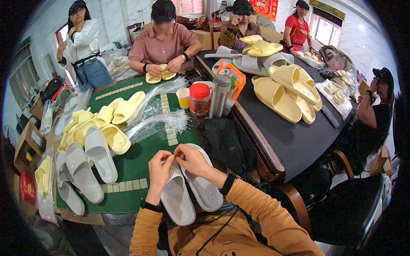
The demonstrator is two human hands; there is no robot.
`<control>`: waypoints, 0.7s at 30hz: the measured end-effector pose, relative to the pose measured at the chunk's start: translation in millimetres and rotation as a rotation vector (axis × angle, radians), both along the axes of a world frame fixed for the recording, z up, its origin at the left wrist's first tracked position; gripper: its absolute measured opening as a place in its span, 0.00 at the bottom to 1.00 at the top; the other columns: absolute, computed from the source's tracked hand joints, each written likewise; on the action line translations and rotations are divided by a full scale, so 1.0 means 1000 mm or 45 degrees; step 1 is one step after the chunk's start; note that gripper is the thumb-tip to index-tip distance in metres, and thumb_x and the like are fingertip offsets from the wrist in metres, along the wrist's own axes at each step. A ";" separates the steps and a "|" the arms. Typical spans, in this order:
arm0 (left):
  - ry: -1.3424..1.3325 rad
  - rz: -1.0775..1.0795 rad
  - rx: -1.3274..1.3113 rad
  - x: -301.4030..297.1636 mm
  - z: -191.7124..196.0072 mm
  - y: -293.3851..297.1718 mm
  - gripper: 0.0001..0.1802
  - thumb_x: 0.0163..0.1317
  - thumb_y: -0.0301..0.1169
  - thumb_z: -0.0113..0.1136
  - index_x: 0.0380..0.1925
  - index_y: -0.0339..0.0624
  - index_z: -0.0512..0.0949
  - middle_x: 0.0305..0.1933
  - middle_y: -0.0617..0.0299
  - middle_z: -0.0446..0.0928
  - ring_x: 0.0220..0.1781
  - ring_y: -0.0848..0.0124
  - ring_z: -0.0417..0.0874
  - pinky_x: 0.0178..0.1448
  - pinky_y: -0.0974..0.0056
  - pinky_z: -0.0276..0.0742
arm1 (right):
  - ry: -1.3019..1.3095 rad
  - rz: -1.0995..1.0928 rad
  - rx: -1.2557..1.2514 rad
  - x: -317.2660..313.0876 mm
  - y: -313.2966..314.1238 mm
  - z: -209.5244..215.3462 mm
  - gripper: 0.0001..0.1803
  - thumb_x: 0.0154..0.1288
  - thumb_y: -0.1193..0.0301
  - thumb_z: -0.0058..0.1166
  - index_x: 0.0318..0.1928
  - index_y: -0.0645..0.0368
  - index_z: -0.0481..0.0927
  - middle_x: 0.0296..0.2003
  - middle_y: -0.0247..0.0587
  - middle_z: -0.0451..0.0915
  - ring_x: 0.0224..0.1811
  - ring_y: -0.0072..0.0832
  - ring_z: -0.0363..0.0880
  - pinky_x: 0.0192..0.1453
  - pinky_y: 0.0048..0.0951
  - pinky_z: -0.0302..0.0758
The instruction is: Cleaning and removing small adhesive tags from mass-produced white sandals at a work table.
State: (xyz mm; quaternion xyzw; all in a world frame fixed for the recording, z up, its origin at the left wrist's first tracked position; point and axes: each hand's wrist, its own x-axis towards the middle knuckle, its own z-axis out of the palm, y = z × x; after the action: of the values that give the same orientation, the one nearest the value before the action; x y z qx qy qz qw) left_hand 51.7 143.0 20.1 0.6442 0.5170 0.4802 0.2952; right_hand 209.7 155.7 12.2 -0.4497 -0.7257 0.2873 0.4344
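Observation:
Two grey slide slippers stand side by side at the table's near edge, the left slipper (pixel 177 204) and the right slipper (pixel 206 187). My left hand (pixel 159 171) and my right hand (pixel 193 160) meet over the upper end of this pair. The thumb and fingers of each are pinched together, fingertips almost touching. Whatever sits between them is too small to make out. A black band is on each of my wrists.
Grey slippers (pixel 83 173) and yellow slippers (pixel 124 109) pile up at left on the green tabletop (pixel 128 164). Clear plastic strands (pixel 160 126), a paper cup (pixel 183 98), a red-lidded jar (pixel 200 100) and a flask (pixel 219 96) stand beyond. Across sits a co-worker (pixel 164 47) handling yellow slippers.

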 end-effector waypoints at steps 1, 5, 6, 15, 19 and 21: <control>-0.013 0.004 0.010 0.001 0.000 -0.001 0.06 0.59 0.24 0.63 0.33 0.32 0.79 0.32 0.55 0.82 0.35 0.69 0.83 0.44 0.66 0.77 | 0.000 -0.003 0.003 0.000 0.000 -0.001 0.09 0.58 0.73 0.59 0.38 0.60 0.75 0.35 0.45 0.78 0.33 0.39 0.82 0.38 0.39 0.77; 0.005 0.004 0.021 -0.001 -0.004 0.000 0.04 0.60 0.24 0.62 0.33 0.33 0.80 0.31 0.59 0.81 0.35 0.73 0.81 0.43 0.68 0.76 | -0.012 0.001 0.044 -0.002 0.001 -0.003 0.08 0.58 0.75 0.58 0.37 0.61 0.75 0.33 0.44 0.77 0.33 0.37 0.80 0.37 0.36 0.76; 0.004 0.001 0.022 -0.002 -0.004 0.000 0.04 0.60 0.24 0.62 0.33 0.33 0.80 0.31 0.59 0.81 0.35 0.73 0.81 0.43 0.68 0.76 | 0.015 0.003 0.070 -0.002 0.001 -0.003 0.07 0.58 0.76 0.59 0.36 0.62 0.75 0.31 0.44 0.76 0.31 0.34 0.79 0.36 0.34 0.75; 0.056 -0.019 0.108 -0.003 -0.007 0.001 0.06 0.62 0.26 0.61 0.33 0.32 0.80 0.33 0.56 0.80 0.36 0.71 0.81 0.43 0.67 0.76 | -0.002 -0.015 0.093 -0.002 0.001 -0.004 0.07 0.58 0.76 0.58 0.37 0.62 0.75 0.32 0.43 0.75 0.31 0.34 0.79 0.36 0.33 0.76; 0.087 -0.012 0.131 -0.003 -0.008 0.003 0.07 0.63 0.26 0.60 0.34 0.32 0.81 0.34 0.56 0.80 0.37 0.70 0.81 0.44 0.67 0.76 | 0.047 -0.026 0.105 -0.001 0.001 -0.002 0.07 0.58 0.76 0.58 0.37 0.62 0.75 0.33 0.44 0.75 0.31 0.34 0.80 0.37 0.33 0.77; 0.040 -0.004 0.097 -0.004 -0.010 0.004 0.07 0.63 0.26 0.60 0.34 0.32 0.81 0.35 0.57 0.81 0.37 0.70 0.81 0.44 0.67 0.76 | 0.032 -0.026 0.052 -0.002 0.001 -0.002 0.07 0.58 0.76 0.58 0.38 0.62 0.75 0.34 0.44 0.75 0.31 0.34 0.80 0.37 0.34 0.77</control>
State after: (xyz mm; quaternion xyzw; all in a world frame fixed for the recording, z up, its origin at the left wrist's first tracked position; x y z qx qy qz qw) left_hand 47.7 146.6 10.1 0.6631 0.5019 0.4890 0.2631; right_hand 207.7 156.8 10.2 -0.4443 -0.7212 0.2735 0.4557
